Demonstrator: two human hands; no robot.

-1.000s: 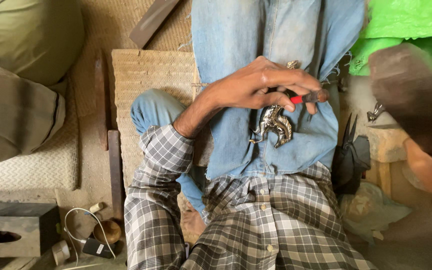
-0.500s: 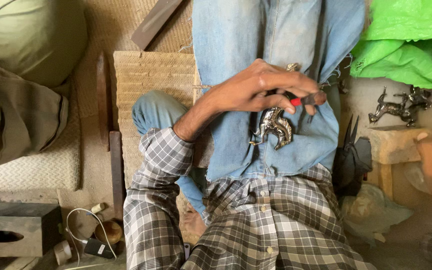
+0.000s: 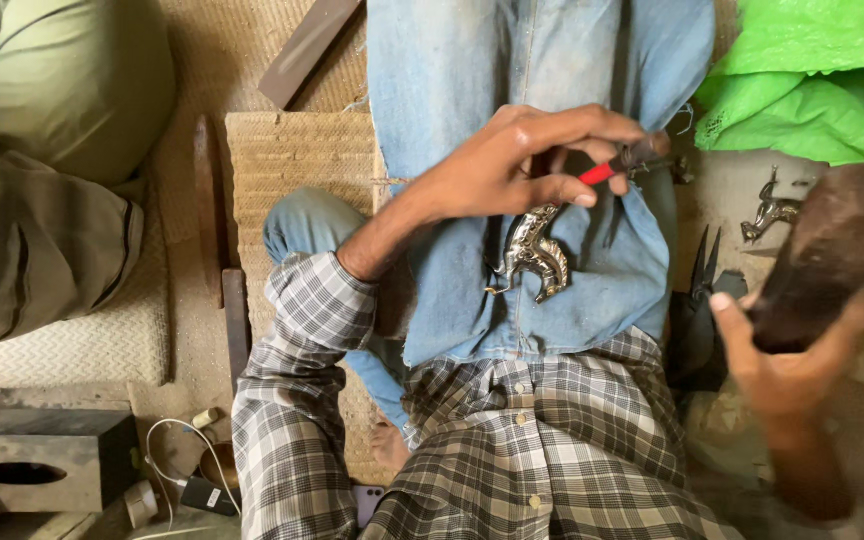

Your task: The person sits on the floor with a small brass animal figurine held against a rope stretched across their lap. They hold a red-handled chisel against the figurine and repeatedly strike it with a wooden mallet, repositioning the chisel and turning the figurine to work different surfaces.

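Note:
My left hand reaches across my lap and grips a small tool with a red handle, its tip pressed toward a shiny metal animal figurine lying on the blue denim cloth over my knees. My right hand is raised at the right edge, closed around a dark brown wooden block held tilted above the floor.
A second metal figurine lies on the ground at the right, near dark pliers. Green plastic sheeting is top right. Another person's olive trousers fill the left. A dark box and cables sit bottom left.
My right hand has come back up with the brown wooden block after dropping low half a second ago. My left hand stays on the red-handled tool over the figurine.

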